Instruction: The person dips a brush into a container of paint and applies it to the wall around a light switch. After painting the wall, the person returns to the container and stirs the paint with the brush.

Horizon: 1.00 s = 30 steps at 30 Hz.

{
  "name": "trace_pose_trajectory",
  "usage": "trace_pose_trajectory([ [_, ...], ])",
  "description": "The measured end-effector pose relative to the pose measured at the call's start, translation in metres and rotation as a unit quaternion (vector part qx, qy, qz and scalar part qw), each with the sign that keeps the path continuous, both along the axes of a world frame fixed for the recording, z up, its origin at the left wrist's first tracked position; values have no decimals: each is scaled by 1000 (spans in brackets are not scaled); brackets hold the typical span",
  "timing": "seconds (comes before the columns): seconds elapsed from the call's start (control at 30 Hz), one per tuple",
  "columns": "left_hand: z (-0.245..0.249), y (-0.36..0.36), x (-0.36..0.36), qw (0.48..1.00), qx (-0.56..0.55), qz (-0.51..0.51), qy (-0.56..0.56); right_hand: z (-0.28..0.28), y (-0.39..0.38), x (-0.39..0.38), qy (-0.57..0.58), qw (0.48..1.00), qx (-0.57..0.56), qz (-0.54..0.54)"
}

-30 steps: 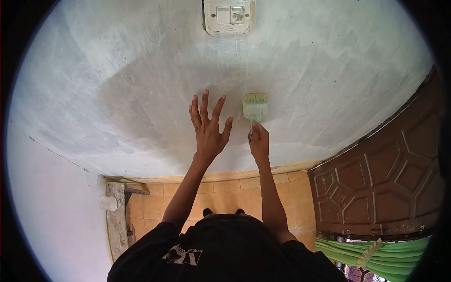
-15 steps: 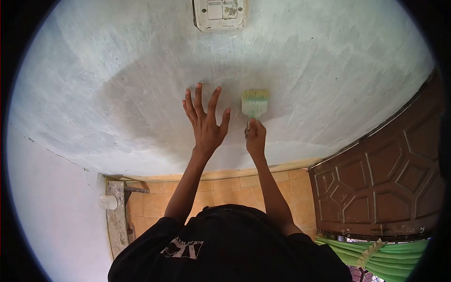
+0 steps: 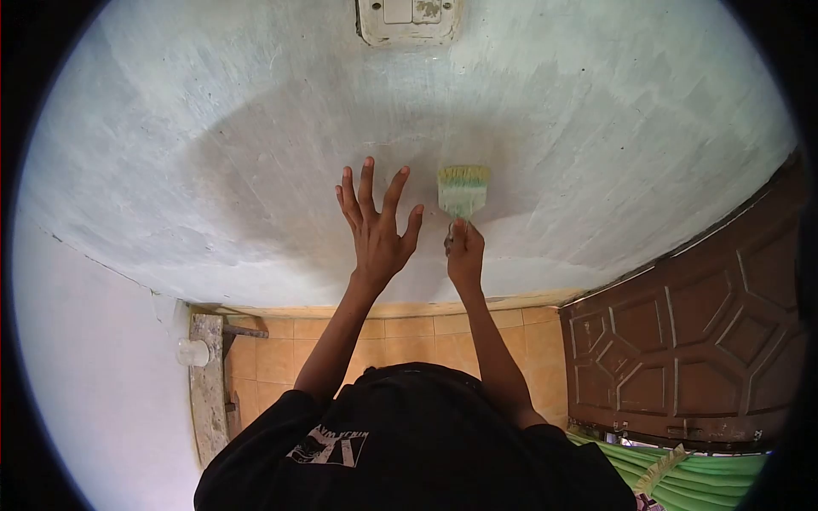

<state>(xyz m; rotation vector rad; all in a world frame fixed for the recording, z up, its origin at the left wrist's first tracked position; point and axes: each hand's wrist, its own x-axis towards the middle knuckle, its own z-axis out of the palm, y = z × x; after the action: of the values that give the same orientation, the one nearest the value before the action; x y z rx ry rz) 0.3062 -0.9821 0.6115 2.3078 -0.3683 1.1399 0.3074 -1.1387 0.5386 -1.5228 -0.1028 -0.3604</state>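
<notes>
My right hand [image 3: 465, 255] grips the handle of a paintbrush [image 3: 463, 192], fingers closed round it. The brush points up the wall, its pale bristles stained yellowish and green, its ferrule smeared with light paint. To the left, my left hand [image 3: 380, 238] has its fingers spread, fingertips over the wall [image 3: 281, 187], holding nothing. The wall is pale grey-white with streaky paint marks, and a broad shadow falls on it around both hands.
Above the hands is a paint-spotted light switch [image 3: 409, 21]. At lower left a worn wooden bench [image 3: 207, 383] carries a clear plastic container [image 3: 194, 352]. Orange tiles [image 3: 409, 341] cover the floor. A brown panelled door [image 3: 682, 341] and a green curtain [image 3: 707, 477] are on the right.
The view has shifted slightly, so the switch sits higher. Both hands appear a little lower in the picture; the right still grips the paintbrush and the left stays spread.
</notes>
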Motion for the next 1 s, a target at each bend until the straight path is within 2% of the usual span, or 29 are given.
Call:
trace_pose_trajectory([
  [0.1, -6, -2, -3, 1000, 2, 1, 11, 2, -1, -13, 18, 1000, 15, -12],
  [0.2, -11, -5, -12, 1000, -2, 2, 18, 44, 3, -10, -11, 999, 44, -23],
  [0.3, -9, -8, -18, 1000, -4, 2, 25, 44, -2, 15, -59, 998, 8, -27],
  [0.47, -13, -5, -23, 1000, 3, 0, 21, -40, -4, 10, -29, 999, -17, -29],
  [0.57, -18, -2, -27, 1000, 5, 6, 26, -54, -1, -13, 9, 999, -13, -32],
  [0.67, -27, 1, -32, 999, 5, 4, 44, -27, 1, -10, -23, 999, -3, -43],
  [0.77, -33, -2, -35, 998, -2, -8, 61, 35, 8, 7, -70, 997, 18, -22],
  [0.87, -37, -4, -38, 998, -20, -15, 65, 16, 5, 28, -95, 995, -20, -37],
  [1.0, -38, -3, -41, 998, -16, -8, 62, -56, 3, 10, -48, 996, -44, -67],
])
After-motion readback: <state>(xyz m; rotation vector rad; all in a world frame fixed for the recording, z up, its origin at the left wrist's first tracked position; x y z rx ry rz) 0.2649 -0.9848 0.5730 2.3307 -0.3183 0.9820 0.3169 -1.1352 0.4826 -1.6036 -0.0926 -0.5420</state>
